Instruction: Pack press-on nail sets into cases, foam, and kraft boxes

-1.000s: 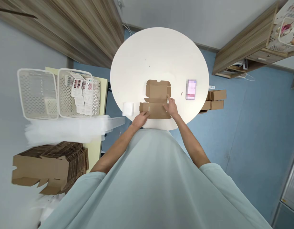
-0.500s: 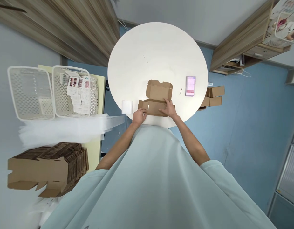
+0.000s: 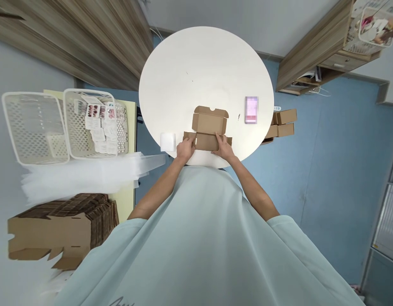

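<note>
Cardboard box [image 3: 210, 124]: front panel [image 3: 206, 143] tilted up since a second ago; set on the worktop [image 3: 205, 63] near its front edge.
Left hand [image 3: 185, 149]: narrowed, left flap [image 3: 186, 135] held.
Right hand [image 3: 224, 148]: curved, front panel gripped.
White pad [image 3: 168, 142]: laid beside left hand.

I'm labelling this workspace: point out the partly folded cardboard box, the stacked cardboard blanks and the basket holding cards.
Partly folded cardboard box [image 3: 210, 124]: head view, on its lid panel.
Stacked cardboard blanks [image 3: 57, 231]: head view, on the front blank.
Basket holding cards [image 3: 122, 131]: head view, on its perforated side wall.
</note>
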Tool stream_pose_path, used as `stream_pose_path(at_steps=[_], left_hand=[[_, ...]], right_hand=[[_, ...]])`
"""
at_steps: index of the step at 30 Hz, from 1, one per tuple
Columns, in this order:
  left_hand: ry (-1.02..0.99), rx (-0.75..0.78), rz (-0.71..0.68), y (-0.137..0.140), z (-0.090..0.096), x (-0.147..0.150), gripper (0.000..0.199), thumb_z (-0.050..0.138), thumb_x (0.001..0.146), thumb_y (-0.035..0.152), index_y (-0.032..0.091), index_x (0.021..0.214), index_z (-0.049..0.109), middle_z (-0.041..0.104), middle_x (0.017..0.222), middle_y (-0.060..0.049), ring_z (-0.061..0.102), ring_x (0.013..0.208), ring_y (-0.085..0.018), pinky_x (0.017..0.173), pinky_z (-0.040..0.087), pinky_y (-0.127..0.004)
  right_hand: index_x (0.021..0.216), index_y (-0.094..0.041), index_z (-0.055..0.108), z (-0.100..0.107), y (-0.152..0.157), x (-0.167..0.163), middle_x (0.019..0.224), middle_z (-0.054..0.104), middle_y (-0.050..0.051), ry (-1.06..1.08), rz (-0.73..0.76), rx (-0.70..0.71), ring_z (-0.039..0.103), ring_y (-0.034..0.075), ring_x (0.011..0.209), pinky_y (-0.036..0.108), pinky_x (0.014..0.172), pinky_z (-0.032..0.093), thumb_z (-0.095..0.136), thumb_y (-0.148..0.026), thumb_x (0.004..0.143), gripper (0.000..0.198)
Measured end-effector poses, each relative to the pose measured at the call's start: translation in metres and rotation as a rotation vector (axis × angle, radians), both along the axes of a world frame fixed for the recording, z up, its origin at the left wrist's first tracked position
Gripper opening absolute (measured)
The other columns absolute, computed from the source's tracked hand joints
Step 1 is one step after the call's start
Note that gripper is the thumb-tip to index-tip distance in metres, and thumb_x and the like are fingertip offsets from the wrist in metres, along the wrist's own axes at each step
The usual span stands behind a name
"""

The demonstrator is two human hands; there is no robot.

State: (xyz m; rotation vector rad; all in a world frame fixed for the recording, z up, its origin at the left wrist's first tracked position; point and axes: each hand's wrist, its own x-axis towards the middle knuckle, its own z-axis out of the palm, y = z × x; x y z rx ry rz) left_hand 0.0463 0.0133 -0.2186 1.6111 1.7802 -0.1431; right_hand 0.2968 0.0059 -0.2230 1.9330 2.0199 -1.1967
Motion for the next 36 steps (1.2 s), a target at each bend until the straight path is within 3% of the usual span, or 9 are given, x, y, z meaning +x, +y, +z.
stream_pose_path(at_steps=[5, 8, 10, 13, 15, 20, 25, 30, 36], left_hand=[[0.018, 0.036, -0.062, 0.003, 0.008, -0.001, 0.059, 0.056, 0.103, 0.018, 0.024, 0.161, 0.061, 0.069, 0.142, -0.018, 0.071, 0.127, -0.040, 0.108, 0.058, -0.051], [0.088, 0.150, 0.082, -0.001, 0.010, -0.004, 0.067, 0.061, 0.102, 0.021, 0.020, 0.168, 0.049, 0.059, 0.155, -0.022, 0.064, 0.139, -0.040, 0.113, 0.057, -0.051], [0.133, 0.140, 0.181, -0.003, 0.009, -0.006, 0.061, 0.067, 0.103, 0.028, 0.016, 0.161, 0.054, 0.057, 0.155, -0.024, 0.060, 0.142, -0.041, 0.114, 0.057, -0.052], [0.114, 0.060, 0.209, -0.004, 0.006, -0.010, 0.033, 0.064, 0.104, 0.032, 0.019, 0.134, 0.071, 0.063, 0.145, -0.022, 0.064, 0.136, -0.040, 0.110, 0.058, -0.051], [0.098, 0.046, 0.231, -0.005, 0.006, -0.012, 0.024, 0.061, 0.104, 0.028, 0.021, 0.123, 0.073, 0.070, 0.137, -0.019, 0.068, 0.129, -0.038, 0.107, 0.057, -0.048], [0.010, 0.037, 0.292, -0.010, 0.017, -0.012, 0.019, 0.063, 0.104, 0.032, 0.023, 0.118, 0.073, 0.083, 0.118, -0.011, 0.077, 0.114, -0.034, 0.103, 0.056, -0.044], [-0.137, 0.056, 0.292, -0.018, 0.027, -0.006, 0.031, 0.072, 0.103, 0.043, 0.022, 0.125, 0.072, 0.081, 0.137, -0.010, 0.079, 0.110, -0.029, 0.106, 0.056, -0.040], [-0.141, 0.029, 0.310, -0.019, 0.020, -0.004, 0.031, 0.068, 0.104, 0.032, 0.018, 0.132, 0.068, 0.080, 0.135, -0.012, 0.079, 0.104, -0.026, 0.105, 0.057, -0.039], [-0.090, 0.012, 0.313, -0.012, 0.010, -0.005, 0.021, 0.068, 0.103, 0.033, 0.020, 0.118, 0.072, 0.083, 0.122, -0.012, 0.077, 0.116, -0.029, 0.103, 0.057, -0.038]], right_hand=[[0.185, -0.033, 0.014, 0.000, 0.001, 0.004, 0.183, 0.025, 0.024, 0.016, 0.009, 0.004, 0.069, 0.043, 0.139, 0.058, 0.111, 0.063, 0.092, -0.038, 0.089, 0.124], [0.185, -0.032, 0.017, 0.000, 0.000, 0.005, 0.183, 0.024, 0.024, 0.021, 0.006, 0.007, 0.072, 0.041, 0.133, 0.056, 0.111, 0.063, 0.090, -0.038, 0.091, 0.119], [0.184, -0.033, 0.018, -0.001, -0.001, 0.005, 0.183, 0.025, 0.024, 0.014, 0.006, 0.013, 0.072, 0.040, 0.133, 0.056, 0.111, 0.063, 0.091, -0.038, 0.091, 0.119], [0.184, -0.034, 0.017, -0.002, -0.001, 0.005, 0.182, 0.027, 0.024, 0.005, 0.012, 0.027, 0.071, 0.041, 0.134, 0.057, 0.110, 0.063, 0.091, -0.038, 0.090, 0.120], [0.184, -0.034, 0.016, -0.002, 0.000, 0.004, 0.182, 0.028, 0.023, 0.003, 0.022, 0.037, 0.071, 0.041, 0.134, 0.057, 0.109, 0.064, 0.091, -0.039, 0.090, 0.120], [0.184, -0.030, 0.018, -0.005, 0.002, -0.006, 0.181, 0.029, 0.025, -0.011, 0.059, 0.043, 0.072, 0.043, 0.133, 0.057, 0.107, 0.065, 0.090, -0.042, 0.091, 0.119], [0.185, -0.032, 0.015, -0.011, 0.003, -0.019, 0.183, 0.027, 0.024, 0.014, 0.100, 0.065, 0.070, 0.043, 0.137, 0.056, 0.106, 0.066, 0.091, -0.041, 0.090, 0.121], [0.184, -0.030, 0.017, -0.011, 0.003, -0.019, 0.185, 0.025, 0.023, 0.012, 0.126, 0.050, 0.067, 0.043, 0.142, 0.056, 0.108, 0.065, 0.091, -0.041, 0.090, 0.121], [0.185, -0.030, 0.016, -0.005, 0.003, -0.016, 0.184, 0.028, 0.021, 0.058, 0.125, 0.046, 0.059, 0.046, 0.152, 0.057, 0.111, 0.064, 0.088, -0.054, 0.092, 0.119]])
